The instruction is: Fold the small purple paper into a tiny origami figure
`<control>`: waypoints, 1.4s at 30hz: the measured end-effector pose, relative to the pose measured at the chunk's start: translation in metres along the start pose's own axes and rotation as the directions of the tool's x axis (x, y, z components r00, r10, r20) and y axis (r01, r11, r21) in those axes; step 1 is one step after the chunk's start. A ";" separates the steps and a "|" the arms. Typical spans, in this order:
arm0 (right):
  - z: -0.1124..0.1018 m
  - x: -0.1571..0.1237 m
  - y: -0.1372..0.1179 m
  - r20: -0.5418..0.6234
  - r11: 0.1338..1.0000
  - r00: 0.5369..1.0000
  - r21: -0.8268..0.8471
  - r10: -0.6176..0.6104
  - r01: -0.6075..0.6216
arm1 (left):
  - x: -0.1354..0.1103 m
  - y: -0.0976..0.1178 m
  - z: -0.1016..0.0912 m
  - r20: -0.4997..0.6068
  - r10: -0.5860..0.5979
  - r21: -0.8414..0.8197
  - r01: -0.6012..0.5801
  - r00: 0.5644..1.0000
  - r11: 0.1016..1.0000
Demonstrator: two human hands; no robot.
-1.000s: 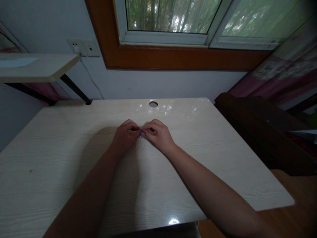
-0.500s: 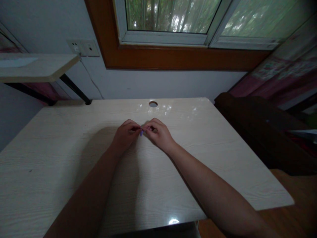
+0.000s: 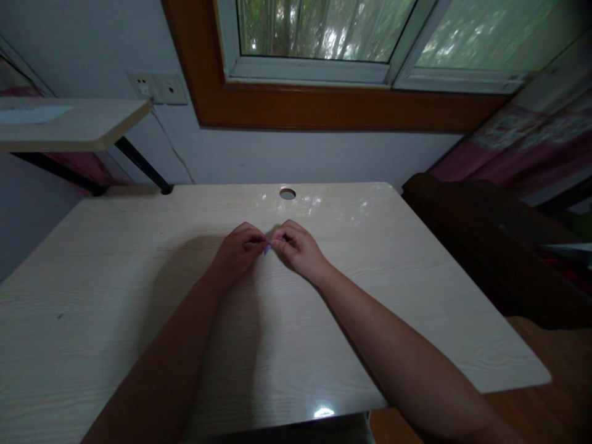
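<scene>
A small purple piece (image 3: 267, 248), perhaps paper, shows between my fingertips; most of it is covered, and its exact kind is too small to make out. My left hand (image 3: 239, 250) pinches it from the left with thumb and forefinger. From the right, my right hand (image 3: 298, 246) pinches it the same way, its fingers curled. The two hands are close together, low over the pale wood-grain desk (image 3: 370, 296), toward its far side.
A round cable hole (image 3: 287, 194) lies beyond my hands near the desk's back edge. A raised shelf (image 3: 106, 126) on black legs stands at the far left. Behind are a wall socket (image 3: 160, 88) and a window (image 3: 314, 74). Dark furniture (image 3: 481, 234) sits at the right.
My fingertips have drawn slightly apart, and a bit more of the purple piece shows between them. The arms are almost where they were.
</scene>
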State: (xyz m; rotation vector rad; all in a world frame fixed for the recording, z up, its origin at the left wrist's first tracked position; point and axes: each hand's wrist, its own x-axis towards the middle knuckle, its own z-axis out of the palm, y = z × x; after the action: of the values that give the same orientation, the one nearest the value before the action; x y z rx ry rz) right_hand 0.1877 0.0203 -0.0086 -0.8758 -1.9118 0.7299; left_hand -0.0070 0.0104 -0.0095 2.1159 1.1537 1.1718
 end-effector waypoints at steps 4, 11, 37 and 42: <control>0.002 -0.002 0.000 -0.040 0.999 0.999 -0.045 -0.013 0.011 | 0.000 0.002 0.000 -0.054 0.000 0.053 0.003 0.999 0.999; 0.002 -0.004 0.000 -0.038 0.993 0.999 -0.111 -0.033 0.029 | -0.001 0.000 0.001 -0.070 0.000 0.091 0.006 0.998 0.996; 0.001 -0.003 -0.002 0.001 0.982 0.997 -0.169 -0.080 0.079 | 0.001 0.001 0.000 -0.028 -0.020 0.039 0.021 0.999 0.999; -0.003 -0.002 -0.001 0.051 0.983 0.992 -0.141 -0.112 0.118 | 0.001 0.002 -0.001 0.010 -0.010 0.007 0.010 1.000 1.000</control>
State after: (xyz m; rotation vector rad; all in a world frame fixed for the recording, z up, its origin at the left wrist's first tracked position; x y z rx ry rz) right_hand 0.1909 0.0188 -0.0071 -0.8353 -2.0550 0.5514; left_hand -0.0072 0.0102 -0.0073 2.1162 1.1636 1.1528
